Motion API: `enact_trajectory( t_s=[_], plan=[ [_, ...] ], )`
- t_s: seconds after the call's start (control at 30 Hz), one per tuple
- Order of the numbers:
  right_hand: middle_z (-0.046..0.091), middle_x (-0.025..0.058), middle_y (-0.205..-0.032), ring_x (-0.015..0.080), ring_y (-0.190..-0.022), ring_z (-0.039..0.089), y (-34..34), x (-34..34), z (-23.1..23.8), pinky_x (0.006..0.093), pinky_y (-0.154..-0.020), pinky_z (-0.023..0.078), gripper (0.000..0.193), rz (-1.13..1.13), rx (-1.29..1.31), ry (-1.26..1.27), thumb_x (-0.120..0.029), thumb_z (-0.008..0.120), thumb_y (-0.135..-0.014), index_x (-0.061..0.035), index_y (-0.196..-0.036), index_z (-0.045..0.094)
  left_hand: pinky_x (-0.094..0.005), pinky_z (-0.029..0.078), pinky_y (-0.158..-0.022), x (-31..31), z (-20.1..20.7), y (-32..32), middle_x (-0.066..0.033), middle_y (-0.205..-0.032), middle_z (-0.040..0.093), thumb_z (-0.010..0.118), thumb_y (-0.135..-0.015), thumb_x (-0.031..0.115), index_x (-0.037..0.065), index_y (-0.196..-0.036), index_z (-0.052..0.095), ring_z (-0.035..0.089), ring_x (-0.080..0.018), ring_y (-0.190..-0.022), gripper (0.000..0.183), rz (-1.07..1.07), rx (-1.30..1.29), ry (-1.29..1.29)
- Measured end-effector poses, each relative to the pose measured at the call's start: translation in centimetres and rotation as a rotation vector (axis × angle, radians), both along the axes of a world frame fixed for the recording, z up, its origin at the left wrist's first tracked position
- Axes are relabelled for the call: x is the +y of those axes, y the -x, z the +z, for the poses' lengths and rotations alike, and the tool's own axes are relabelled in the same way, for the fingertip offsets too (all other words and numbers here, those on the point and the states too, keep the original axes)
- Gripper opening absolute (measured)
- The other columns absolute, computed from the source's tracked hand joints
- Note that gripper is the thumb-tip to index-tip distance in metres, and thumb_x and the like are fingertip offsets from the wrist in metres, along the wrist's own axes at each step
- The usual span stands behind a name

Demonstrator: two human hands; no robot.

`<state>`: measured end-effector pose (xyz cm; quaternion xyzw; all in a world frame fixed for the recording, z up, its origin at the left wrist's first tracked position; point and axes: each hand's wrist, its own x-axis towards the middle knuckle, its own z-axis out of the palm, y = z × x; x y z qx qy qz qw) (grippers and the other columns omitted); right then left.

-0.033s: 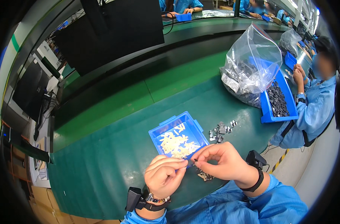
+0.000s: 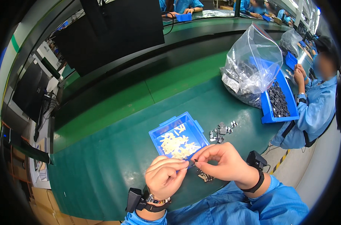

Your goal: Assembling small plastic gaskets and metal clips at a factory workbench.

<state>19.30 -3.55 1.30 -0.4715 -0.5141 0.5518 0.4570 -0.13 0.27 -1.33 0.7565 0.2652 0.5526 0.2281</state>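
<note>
Both my hands meet just in front of a small blue tray [image 2: 154, 134] that holds many small cream-coloured pieces [image 2: 176, 145]. My right hand [image 2: 223, 161] pinches a small black part [image 2: 195, 161] between thumb and forefinger. Close beside it, my left hand [image 2: 166, 175] is closed, thumb and forefinger pressed together; whatever is between those fingertips is too small or hidden to make out. Under my right hand lies a little group of tan and dark pieces [image 2: 206, 177], partly covered. Beyond that hand, several loose grey and black parts [image 2: 223, 130] lie on the green mat.
At the far right stand a clear plastic bag [image 2: 249, 71] of dark parts and a blue bin [image 2: 266, 117] full of black pieces. A co-worker in blue [image 2: 309, 108] sits there. A large black panel [image 2: 110, 35] rises at the back, above the green table mat [image 2: 103, 168].
</note>
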Motion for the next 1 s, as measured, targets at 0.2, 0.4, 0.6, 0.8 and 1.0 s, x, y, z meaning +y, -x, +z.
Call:
enact_trajectory(
  t_s=[0.2,0.4,0.6,0.8,1.0],
  plan=[
    [0.070,0.0134,-0.100,0.0081,-0.062,0.064,0.08,0.14,-0.18,0.0227,-0.042,0.049,0.010,-0.003,-0.030,0.016,-0.005,0.070,-0.083,0.0042,-0.084,0.070,-0.0299,0.047,-0.061,-0.10,0.01,-0.15,-0.0088,-0.081,0.075,0.079,-0.067,-0.010,0.010,-0.062,0.043,0.073,-0.0211,-0.076,0.042,-0.006,0.009,0.019],
    [0.070,0.0128,-0.100,0.0078,-0.063,0.064,0.04,0.23,0.06,0.0224,-0.043,0.050,0.010,0.015,-0.019,0.039,-0.005,0.070,-0.084,0.0046,-0.084,0.069,-0.0297,0.047,-0.061,-0.21,0.03,-0.17,-0.0092,-0.080,0.075,0.079,-0.068,-0.011,0.011,-0.061,0.040,0.073,-0.0208,-0.076,0.045,-0.005,-0.005,0.084],
    [0.070,0.0120,-0.100,0.0076,-0.062,0.063,0.05,0.23,-0.10,0.0223,-0.043,0.050,0.011,0.022,0.005,0.010,-0.005,0.070,-0.085,0.0052,-0.085,0.069,-0.0296,0.046,-0.061,-0.27,-0.09,-0.18,-0.0096,-0.080,0.075,0.078,-0.069,-0.011,0.011,-0.062,0.039,0.073,-0.0205,-0.077,0.045,-0.010,-0.020,0.098],
    [0.070,0.0106,-0.097,0.0074,-0.060,0.063,0.09,0.20,-0.09,0.0221,-0.042,0.049,0.011,0.010,0.041,0.033,-0.005,0.070,-0.085,0.0052,-0.086,0.068,-0.0295,0.045,-0.061,-0.28,-0.06,-0.10,-0.0098,-0.081,0.075,0.077,-0.069,-0.011,0.011,-0.062,0.039,0.073,-0.0200,-0.076,0.045,-0.006,-0.031,0.111],
    [0.071,0.0094,-0.095,0.0075,-0.058,0.063,0.11,0.29,0.03,0.0219,-0.042,0.048,0.010,0.018,-0.012,0.020,-0.006,0.069,-0.086,0.0048,-0.086,0.069,-0.0292,0.045,-0.061,-0.18,-0.07,-0.15,-0.0097,-0.081,0.075,0.077,-0.069,-0.011,0.011,-0.063,0.038,0.073,-0.0197,-0.076,0.046,-0.002,-0.031,0.091]
  ],
)
